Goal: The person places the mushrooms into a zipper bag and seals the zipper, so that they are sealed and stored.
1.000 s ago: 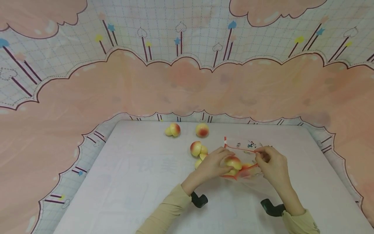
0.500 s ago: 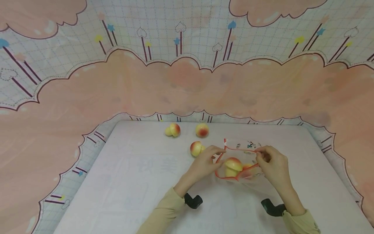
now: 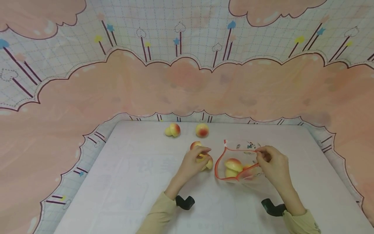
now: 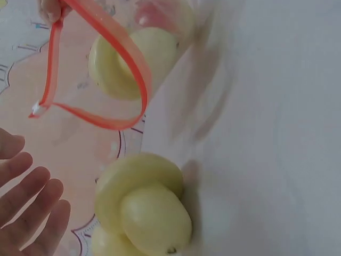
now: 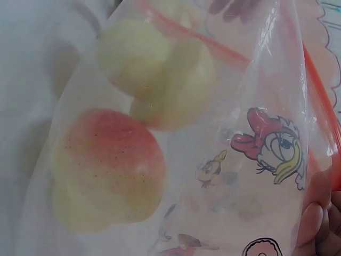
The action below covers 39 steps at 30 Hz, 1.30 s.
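Observation:
My right hand (image 3: 273, 162) pinches the red zip edge of a clear zip bag (image 3: 216, 165), which gapes toward the left. Inside the bag, a yellow toy mushroom with a red-tinged cap (image 3: 233, 164) lies near the mouth; a second mushroom (image 5: 109, 165) sits deeper, seen through the printed plastic in the right wrist view. Left of the bag, my left hand (image 3: 188, 164) reaches over another toy mushroom (image 3: 208, 164), partly hidden by thumb and fingers. The left wrist view has its fingers (image 4: 32, 184) spread beside the yellow mushrooms (image 4: 154, 213), with a gap between.
Behind my left hand, another mushroom (image 3: 195, 145) shows partly. Two more, one lying sideways (image 3: 174, 129) and one cap-forward (image 3: 202, 130), are near the back edge of the white table (image 3: 122, 169). A patterned cloth (image 3: 187, 87) hangs behind. Black wrist mounts (image 3: 185, 202) sit below both hands.
My left hand has drawn away from the mushroom in the bag and moved left, past the bag's rim, to the mushrooms on the table. The right hand keeps its place on the bag.

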Motion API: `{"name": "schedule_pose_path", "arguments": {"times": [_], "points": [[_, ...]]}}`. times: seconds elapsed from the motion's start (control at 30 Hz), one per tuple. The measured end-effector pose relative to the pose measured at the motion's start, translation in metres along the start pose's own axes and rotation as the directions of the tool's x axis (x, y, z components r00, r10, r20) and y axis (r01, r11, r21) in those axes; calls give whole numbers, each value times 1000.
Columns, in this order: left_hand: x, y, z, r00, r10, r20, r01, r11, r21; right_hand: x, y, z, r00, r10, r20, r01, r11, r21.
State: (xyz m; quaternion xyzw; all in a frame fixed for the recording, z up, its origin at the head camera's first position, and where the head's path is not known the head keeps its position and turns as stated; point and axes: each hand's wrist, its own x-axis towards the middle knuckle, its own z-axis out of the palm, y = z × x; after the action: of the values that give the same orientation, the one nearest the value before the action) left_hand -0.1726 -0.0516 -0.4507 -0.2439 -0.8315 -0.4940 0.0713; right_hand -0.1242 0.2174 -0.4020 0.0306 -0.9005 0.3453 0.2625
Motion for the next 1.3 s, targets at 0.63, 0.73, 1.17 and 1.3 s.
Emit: {"name": "schedule_pose_path", "arguments": {"times": [0.63,0.73,1.17,1.3], "points": [[-16,-29,-12,981,-192,-14,192,977,91,0,5,2,1000,25,-1,-25,1000,8],[-16,-29,-9,982,-188,32,181,972,151,0,4,2,1000,21,-4,-21,1000,19],[-11,-27,1,981,-189,52,168,947,274,-1,8,4,1000,21,12,-21,999,27],[-10,-27,3,969,-234,74,206,941,267,-1,8,4,1000,23,12,-24,999,23]]}}
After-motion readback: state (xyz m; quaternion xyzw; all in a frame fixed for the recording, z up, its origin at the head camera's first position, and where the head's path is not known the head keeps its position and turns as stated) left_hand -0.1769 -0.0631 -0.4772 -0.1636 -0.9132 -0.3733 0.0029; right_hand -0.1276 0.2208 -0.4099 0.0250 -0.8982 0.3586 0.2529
